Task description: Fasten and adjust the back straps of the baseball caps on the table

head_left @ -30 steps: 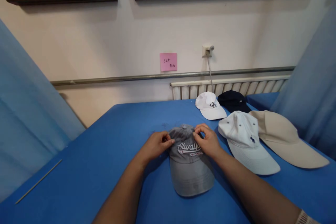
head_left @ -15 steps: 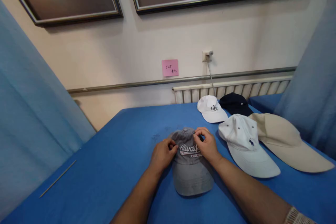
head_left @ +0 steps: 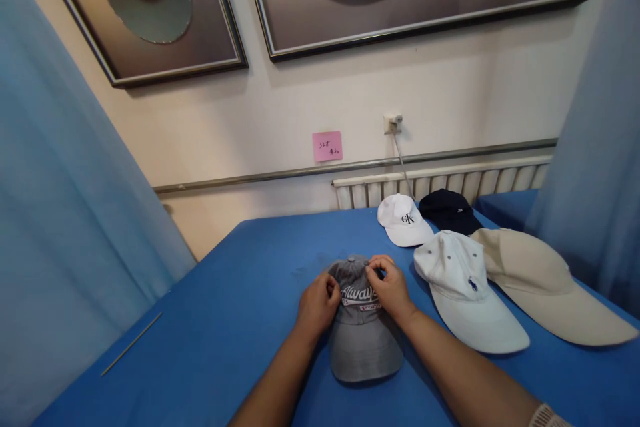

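A grey cap (head_left: 364,340) with white "Always" lettering lies on the blue table (head_left: 225,320), brim toward me. My left hand (head_left: 318,301) pinches the crown's left side with curled fingers. My right hand (head_left: 389,285) pinches the crown's right side near the top button. Both hands rest on the cap's fabric.
To the right lie a white cap with a small blue logo (head_left: 467,290), a beige cap (head_left: 543,283), a white cap with black letters (head_left: 404,220) and a dark navy cap (head_left: 447,210). A thin rod (head_left: 131,343) lies at the table's left edge. Blue curtains hang at both sides.
The camera has tilted upward, showing more of the framed pictures. My hands have drawn closer together on the grey cap's crown.
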### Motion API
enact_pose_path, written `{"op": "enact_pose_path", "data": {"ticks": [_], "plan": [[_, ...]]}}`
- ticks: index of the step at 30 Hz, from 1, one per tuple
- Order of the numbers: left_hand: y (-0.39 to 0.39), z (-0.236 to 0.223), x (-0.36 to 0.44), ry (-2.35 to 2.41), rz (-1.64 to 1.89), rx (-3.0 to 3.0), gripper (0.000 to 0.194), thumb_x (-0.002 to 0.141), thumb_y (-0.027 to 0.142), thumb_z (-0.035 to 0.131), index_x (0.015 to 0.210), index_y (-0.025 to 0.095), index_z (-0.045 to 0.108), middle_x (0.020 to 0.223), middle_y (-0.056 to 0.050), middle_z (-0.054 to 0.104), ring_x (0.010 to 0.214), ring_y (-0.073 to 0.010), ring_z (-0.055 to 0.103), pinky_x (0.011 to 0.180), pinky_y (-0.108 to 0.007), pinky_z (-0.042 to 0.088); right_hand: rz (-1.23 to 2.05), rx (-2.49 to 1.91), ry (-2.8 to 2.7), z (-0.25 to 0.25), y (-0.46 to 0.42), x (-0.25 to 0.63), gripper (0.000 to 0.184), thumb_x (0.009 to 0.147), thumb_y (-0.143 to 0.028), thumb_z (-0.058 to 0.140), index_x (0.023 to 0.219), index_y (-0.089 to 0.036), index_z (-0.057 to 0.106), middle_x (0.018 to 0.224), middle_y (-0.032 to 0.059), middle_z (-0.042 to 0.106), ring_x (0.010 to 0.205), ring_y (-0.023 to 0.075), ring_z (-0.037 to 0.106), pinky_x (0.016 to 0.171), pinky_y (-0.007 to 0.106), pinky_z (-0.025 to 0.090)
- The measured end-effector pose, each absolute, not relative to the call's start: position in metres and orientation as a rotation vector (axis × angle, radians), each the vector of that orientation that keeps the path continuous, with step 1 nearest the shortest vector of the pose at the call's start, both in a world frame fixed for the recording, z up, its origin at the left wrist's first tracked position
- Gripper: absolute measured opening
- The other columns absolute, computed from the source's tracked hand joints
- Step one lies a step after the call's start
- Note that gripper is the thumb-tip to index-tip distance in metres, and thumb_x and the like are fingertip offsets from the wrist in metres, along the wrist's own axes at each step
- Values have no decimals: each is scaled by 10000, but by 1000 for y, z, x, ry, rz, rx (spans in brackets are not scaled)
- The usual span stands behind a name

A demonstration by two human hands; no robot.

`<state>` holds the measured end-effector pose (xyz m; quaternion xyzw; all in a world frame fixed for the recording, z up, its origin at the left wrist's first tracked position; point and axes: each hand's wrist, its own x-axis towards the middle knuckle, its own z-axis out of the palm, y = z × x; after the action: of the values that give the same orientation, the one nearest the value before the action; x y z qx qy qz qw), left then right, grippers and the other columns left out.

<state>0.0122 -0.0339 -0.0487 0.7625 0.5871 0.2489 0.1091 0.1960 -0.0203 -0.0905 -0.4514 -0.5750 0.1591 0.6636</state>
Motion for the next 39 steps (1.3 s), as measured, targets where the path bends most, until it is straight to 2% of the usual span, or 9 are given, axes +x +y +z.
{"op": "enact_pose_path", "data": {"ticks": [3, 7, 9, 13, 16, 24, 30, 33, 39], "plan": [[-35, -50, 9, 1730, 708, 2307, 164, 802, 273, 565, 925, 176, 614, 884, -55, 665, 782, -184, 605, 650, -258, 384, 365, -1013, -1292, -90, -20, 195, 130, 811, -248, 569, 690, -201, 577, 814, 50, 629, 828, 194, 599, 817, 332, 472], [-34, -56, 8, 1766, 589, 2358, 98, 802, 209, 524, 822, 182, 616, 842, -54, 663, 747, -188, 602, 640, -274, 383, 354, -1021, -1288, -90, -20, 195, 122, 815, -242, 572, 702, -200, 582, 831, 53, 630, 845, 195, 599, 835, 337, 467], [-32, -59, 8, 1752, 640, 2330, 106, 818, 200, 501, 806, 182, 605, 823, -52, 658, 738, -184, 603, 654, -279, 403, 353, -1027, -1282, -90, -20, 194, 125, 817, -242, 573, 700, -201, 580, 831, 52, 630, 850, 195, 599, 841, 340, 467], [-31, -64, 6, 1669, 941, 2243, 202, 840, 273, 543, 1011, 178, 593, 969, -75, 664, 902, -205, 618, 801, -313, 459, 359, -1031, -1260, -90, -20, 193, 123, 819, -244, 578, 704, -202, 579, 832, 52, 636, 845, 196, 603, 841, 345, 469], [-28, -66, 7, 1616, 953, 2234, 272, 817, 258, 580, 1081, 191, 597, 1007, -75, 674, 954, -220, 618, 844, -338, 467, 358, -1024, -1243, -91, -20, 191, 125, 823, -255, 581, 709, -202, 583, 840, 54, 642, 848, 199, 607, 841, 348, 471], [-14, -69, 18, 1665, 992, 2214, 174, 797, 158, 556, 958, 192, 613, 871, -55, 670, 859, -201, 616, 757, -307, 455, 360, -1029, -1253, -92, -24, 191, 117, 825, -248, 594, 718, -202, 594, 853, 57, 645, 873, 205, 604, 855, 353, 467], [-8, -63, 12, 1423, 1132, 1882, 138, 792, 243, 561, 911, 175, 580, 759, -16, 642, 650, -142, 580, 630, -256, 441, 376, -1062, -1208, -97, -19, 197, 148, 817, -288, 596, 703, -196, 615, 857, 63, 657, 877, 209, 606, 845, 355, 476], [2, -49, 10, 1233, 1182, 1691, 143, 764, 259, 572, 870, 163, 571, 762, -17, 633, 681, -136, 593, 642, -240, 456, 391, -1092, -1150, -97, -13, 200, 171, 814, -313, 587, 698, -192, 618, 845, 62, 656, 863, 211, 608, 825, 352, 483], [44, -27, 31, 1202, 1155, 1811, 157, 771, 236, 540, 882, 146, 606, 768, -12, 636, 661, -118, 564, 624, -221, 439, 253, -1144, -1137, -64, 13, 223, 158, 813, -319, 563, 728, -198, 619, 850, 58, 660, 833, 204, 602, 798, 339, 479]]}}
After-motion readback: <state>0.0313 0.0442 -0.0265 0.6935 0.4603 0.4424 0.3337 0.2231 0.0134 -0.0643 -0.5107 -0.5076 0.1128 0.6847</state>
